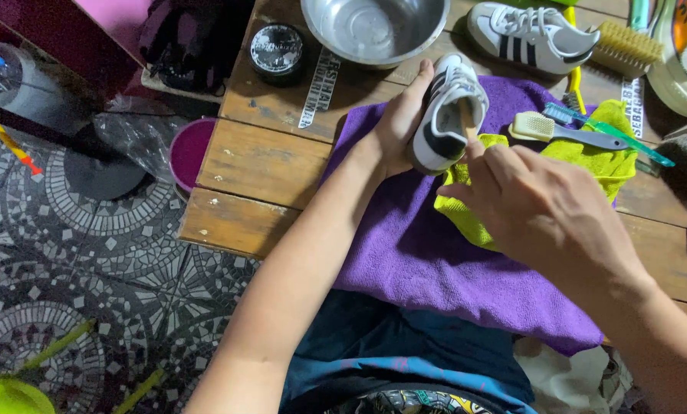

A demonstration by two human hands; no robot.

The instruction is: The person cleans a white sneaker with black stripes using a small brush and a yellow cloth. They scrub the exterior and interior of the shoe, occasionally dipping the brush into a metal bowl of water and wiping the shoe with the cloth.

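Left hand (393, 130) clasps the white sneaker (448, 115); right hand (539, 203) pinches a brush handle (464, 116); a loosened grip may drop the sneaker off the desk (263, 165).

shoe (445, 115): smooth white leather-like upper, black trim, slight sheen; in left hand (393, 126)
brush (466, 115): pale wooden handle, matt; under right hand (539, 207) fingertips
purple cloth (428, 253): fuzzy microfibre, matt; beneath both hands
yellow cloth (600, 157): same fuzzy pile, matt; just beyond right hand
bowl (374, 27): bare metal, dull brushed shine; beyond left hand
tin (277, 50): black, glossy lid; left of bowl
toothbrush (612, 134): glossy green plastic; beyond right hand
table (263, 165): rough worn wood planks, matt, paint specks
floor (60, 253): mosaic tile, satin
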